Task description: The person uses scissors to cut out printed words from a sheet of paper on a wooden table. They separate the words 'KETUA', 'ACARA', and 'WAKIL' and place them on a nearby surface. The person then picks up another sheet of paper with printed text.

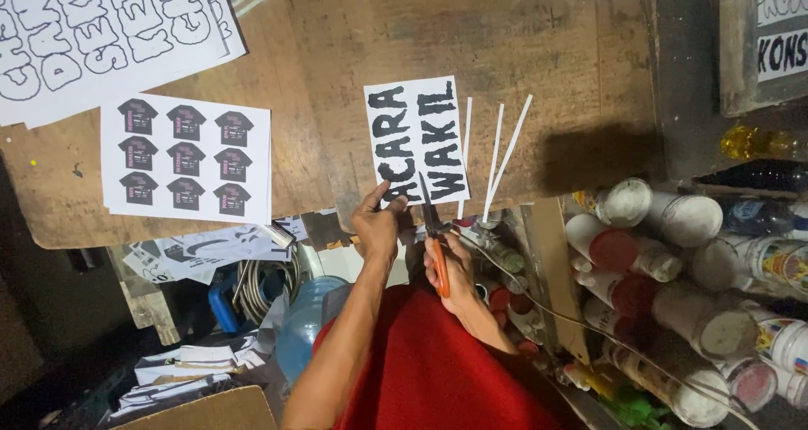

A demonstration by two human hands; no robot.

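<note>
While left hand (376, 225) pinches printed sheet (416, 140) (near edge) | scissors (434, 236) in right hand (450, 266)

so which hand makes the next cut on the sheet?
Right hand, probably: it grips the scissors, blades at the sheet's near edge. Left hand pinches that edge, steadying it.

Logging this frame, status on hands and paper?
Left hand pinching lettered sheet edge. Right hand shut on orange-handled scissors, blades at sheet. Cut strips lie beside.

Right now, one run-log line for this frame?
left hand: holds lettered sheet | right hand: orange-handled scissors, blades at sheet edge | cut strips on wooden table
</note>
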